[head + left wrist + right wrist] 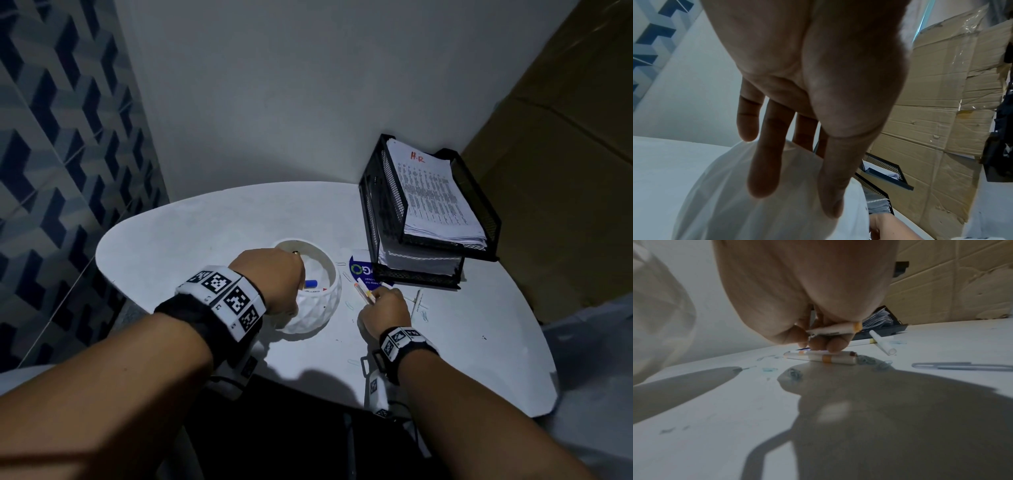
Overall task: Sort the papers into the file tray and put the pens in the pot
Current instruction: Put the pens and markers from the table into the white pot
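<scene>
A white faceted pot [322, 305] stands mid-table with a blue-capped marker [310, 283] inside. My left hand [291, 274] hangs over its near rim. In the left wrist view this hand [793, 194] has straight fingers above the pot [725, 203] and holds nothing. A gold pen tip [295, 253] shows at the knuckles. My right hand [376, 298] pinches an orange-banded pen [363, 293] just right of the pot. In the right wrist view the held pen [830, 329] lies across the fingers, whose tips touch another orange-banded pen [826, 357] on the table.
A black mesh two-tier file tray [479, 192] with stacked papers [431, 195] stands at the back right. A blue-and-white leaflet [358, 269] lies at its front. A white pen [418, 299] and several paper clips [962, 366] lie near my right hand. Cardboard [565, 137] lines the right.
</scene>
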The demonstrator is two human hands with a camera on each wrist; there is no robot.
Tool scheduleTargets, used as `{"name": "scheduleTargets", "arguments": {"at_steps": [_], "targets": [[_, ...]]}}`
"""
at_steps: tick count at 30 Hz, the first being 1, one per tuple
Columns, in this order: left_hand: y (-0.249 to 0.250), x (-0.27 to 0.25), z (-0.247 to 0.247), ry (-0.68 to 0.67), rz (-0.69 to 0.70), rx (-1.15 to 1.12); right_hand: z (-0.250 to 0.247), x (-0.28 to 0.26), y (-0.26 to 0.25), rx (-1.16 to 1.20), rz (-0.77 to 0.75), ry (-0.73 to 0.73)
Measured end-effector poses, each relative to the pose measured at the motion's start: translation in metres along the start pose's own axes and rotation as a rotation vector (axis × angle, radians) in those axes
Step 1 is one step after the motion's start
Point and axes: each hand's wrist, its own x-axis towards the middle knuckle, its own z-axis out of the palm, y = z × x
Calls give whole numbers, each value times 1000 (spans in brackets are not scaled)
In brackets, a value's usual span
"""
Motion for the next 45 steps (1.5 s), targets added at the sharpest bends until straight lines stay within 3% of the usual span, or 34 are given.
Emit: {"name": "scheduleTargets", "arguments": {"at_steps": [9, 13, 17, 20, 23, 26, 30, 34, 38, 42, 45], "targets": [[1, 0, 1, -17, -11, 12, -1, 3, 11, -121, 12, -93], [2, 0, 0, -31, -15, 24, -31, 0, -6, -63, -32, -30], [5, -1, -2, -41, -14, 36, -73, -8, -49, 35, -229, -7], [8, -4, -4, -39, -5, 47, -98, -24, -93, 12, -449, -159], [13, -6, -4, -49, -12, 73, -102, -45, -132, -278, -560, -334], [14, -7, -2, -75, -26, 110, -91, -66, -152, -533, -629, -338], [8, -5, 0, -92, -38, 113, -79, -70, -154, -271, -680, -372], [3, -3, 1, -22, -23, 105, -75, -54, -134, 124, -587, -189], [-1, 2, -1, -3, -26, 66, -78, -20, -101, 377, -336, 26], [-2, 3, 0, 5, -45, 49, -70, 24, -47, 354, -20, 52], [-3, 4, 1, -14, -43, 49, -61, 33, -6, 188, 86, -9]]}}
